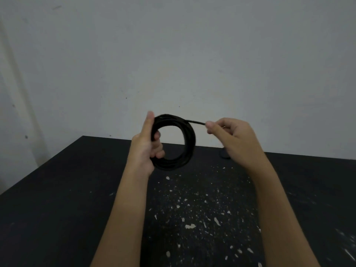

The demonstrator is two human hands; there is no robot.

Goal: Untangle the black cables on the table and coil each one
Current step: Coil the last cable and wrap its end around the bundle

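Note:
A black cable coil (189,139) of several loops hangs upright in the air above the black table (57,189). My left hand (145,145) grips the coil's left side, fingers curled through the ring and thumb pointing up along it. A short straight tail of the cable runs from the top of the coil to the right. My right hand (231,135) pinches that tail's end between thumb and forefinger. A second dark round object (224,154), perhaps another coiled cable, lies on the table behind my right wrist, mostly hidden.
The table top is worn, with many pale chipped spots (192,209) in its middle. A plain grey wall (173,54) rises right behind the table's far edge. The table's left edge runs diagonally toward the lower left.

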